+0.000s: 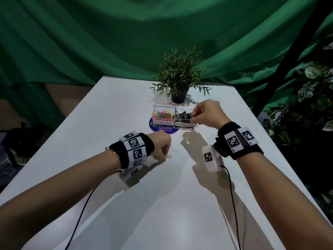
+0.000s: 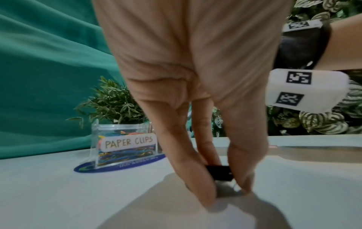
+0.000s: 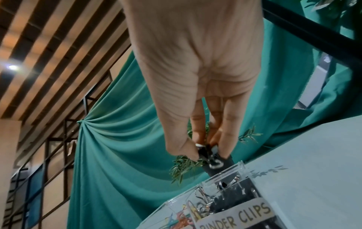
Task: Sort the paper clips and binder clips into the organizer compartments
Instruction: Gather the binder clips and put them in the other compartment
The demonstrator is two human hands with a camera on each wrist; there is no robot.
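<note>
Left hand (image 1: 161, 147) low at the table, fingertips (image 2: 203, 195) pinching down; right hand (image 1: 207, 113) raised farther out, fingers (image 3: 188, 148) pinched together, pointing down.

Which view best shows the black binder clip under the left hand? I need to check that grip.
The left wrist view: the small black metal binder clip sits pinched between the left hand's fingertips on the white table. The head view shows only its wire handle. The right wrist view misses it.
</note>
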